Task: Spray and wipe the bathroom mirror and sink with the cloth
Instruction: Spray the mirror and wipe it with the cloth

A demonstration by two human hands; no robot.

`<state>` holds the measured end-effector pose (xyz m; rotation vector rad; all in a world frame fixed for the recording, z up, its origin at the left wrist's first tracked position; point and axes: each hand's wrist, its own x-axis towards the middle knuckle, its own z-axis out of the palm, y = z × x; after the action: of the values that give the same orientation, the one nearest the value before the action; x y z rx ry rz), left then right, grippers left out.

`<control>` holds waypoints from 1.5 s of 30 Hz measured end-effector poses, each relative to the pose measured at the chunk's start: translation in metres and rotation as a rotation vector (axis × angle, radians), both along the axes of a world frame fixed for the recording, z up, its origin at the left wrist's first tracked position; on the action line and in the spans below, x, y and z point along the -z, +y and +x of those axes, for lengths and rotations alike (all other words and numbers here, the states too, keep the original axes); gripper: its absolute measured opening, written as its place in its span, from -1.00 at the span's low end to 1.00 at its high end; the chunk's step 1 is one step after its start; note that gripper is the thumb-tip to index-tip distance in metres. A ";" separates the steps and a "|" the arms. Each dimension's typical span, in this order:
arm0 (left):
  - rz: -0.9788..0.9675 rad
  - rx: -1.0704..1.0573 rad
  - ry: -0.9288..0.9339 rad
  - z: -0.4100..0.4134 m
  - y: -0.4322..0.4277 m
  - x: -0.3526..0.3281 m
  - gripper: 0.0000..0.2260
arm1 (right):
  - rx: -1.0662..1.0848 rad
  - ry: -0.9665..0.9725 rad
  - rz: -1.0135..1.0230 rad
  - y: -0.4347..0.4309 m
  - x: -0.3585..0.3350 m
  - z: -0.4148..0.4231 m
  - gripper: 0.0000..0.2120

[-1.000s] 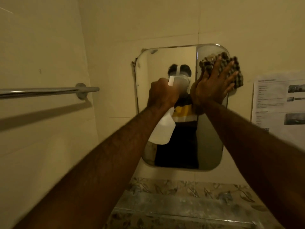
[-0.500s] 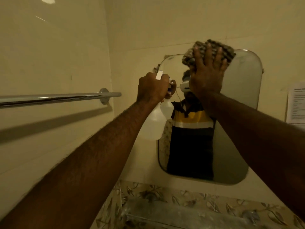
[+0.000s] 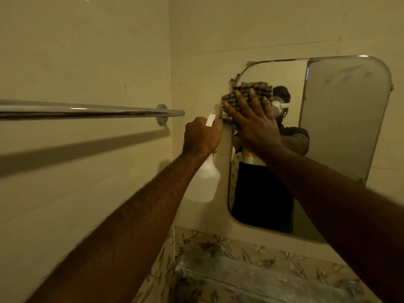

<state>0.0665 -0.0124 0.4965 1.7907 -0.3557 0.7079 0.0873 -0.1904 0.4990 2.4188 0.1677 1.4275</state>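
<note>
A rounded wall mirror [image 3: 341,119] hangs on the tiled wall ahead. My right hand [image 3: 253,123] lies flat with straight, spread fingers on a checked cloth [image 3: 247,90], pressing it against the mirror's upper left corner. My left hand [image 3: 202,136] grips the head of a translucent white spray bottle [image 3: 203,182], held just left of the mirror's edge, its body hanging below my fist. The sink is not in view.
A chrome towel bar [image 3: 87,111] juts from the left wall at hand height, ending close to my left hand. Below the mirror runs a leaf-patterned tile band [image 3: 218,243] and a grey ledge [image 3: 251,278].
My right hand has slid the cloth from the mirror's top edge down and left to its upper left corner. The view has turned left. My left hand still holds the bottle.
</note>
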 end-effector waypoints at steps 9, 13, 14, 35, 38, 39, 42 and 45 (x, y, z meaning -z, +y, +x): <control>0.061 -0.006 0.111 0.002 -0.001 0.077 -0.65 | -0.071 0.068 -0.020 0.001 0.115 -0.003 -0.40; 0.068 0.000 0.170 -0.005 0.001 0.103 -0.69 | -0.077 0.136 0.003 0.001 0.160 -0.008 -0.37; 0.068 -0.002 0.188 -0.007 0.001 0.109 -0.70 | -0.077 0.154 0.005 0.002 0.169 -0.009 -0.38; 0.087 -0.004 0.379 -0.051 0.025 0.199 -0.67 | -0.490 0.365 1.186 0.053 0.222 -0.062 -0.62; 0.088 -0.014 0.363 -0.059 0.029 0.207 -0.64 | -0.639 0.351 1.682 0.060 0.219 -0.069 -0.65; 0.093 -0.019 0.359 -0.062 0.030 0.209 -0.64 | -0.704 0.353 1.864 0.061 0.221 -0.071 -0.66; 0.095 -0.023 0.362 -0.070 0.035 0.217 -0.64 | -0.884 0.390 2.339 0.061 0.233 -0.082 -0.64; 0.109 -0.024 0.387 -0.078 0.042 0.234 -0.65 | -0.906 0.466 2.573 0.065 0.254 -0.099 -0.58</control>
<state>-0.0117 0.0292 0.2629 1.9883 -0.1137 0.3493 -0.0120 -0.1251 0.2447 5.0184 -1.9793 0.7987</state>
